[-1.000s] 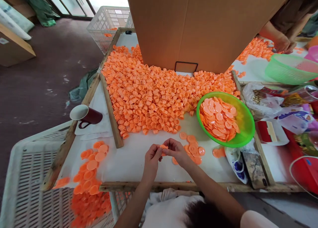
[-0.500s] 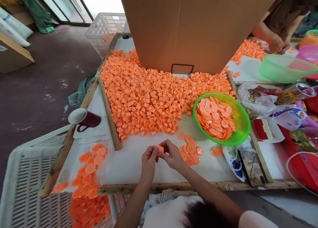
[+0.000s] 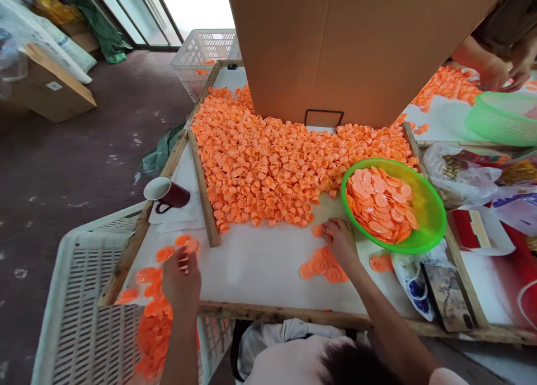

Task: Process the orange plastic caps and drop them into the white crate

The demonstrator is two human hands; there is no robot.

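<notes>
My left hand (image 3: 182, 273) is at the left of the table, over loose orange plastic pieces (image 3: 149, 274). Its fingers look spread and slightly blurred, beside a rounded orange piece (image 3: 192, 245). On the right, my right hand (image 3: 340, 240) has its fingertips closed on the edge of a flat orange disc (image 3: 318, 230) lying on the white tabletop. More flat discs (image 3: 323, 266) lie just below that hand. A green bowl (image 3: 434, 228) holding many such discs stands to its right. Behind both hands spreads a large heap of small orange cups (image 3: 268, 167).
A cardboard box (image 3: 356, 49) stands behind the heap. A dark red mug (image 3: 174, 196) is at left, above a white crate (image 3: 84, 295). A phone (image 3: 448, 298) lies at right. Wooden strips (image 3: 203, 189) edge the work area. A co-worker's hands (image 3: 499, 74) are at upper right.
My hands were together at the middle around a small orange piece. Now they are apart, the left moved left to the loose pieces, the right moved right to a disc. The view has shifted.
</notes>
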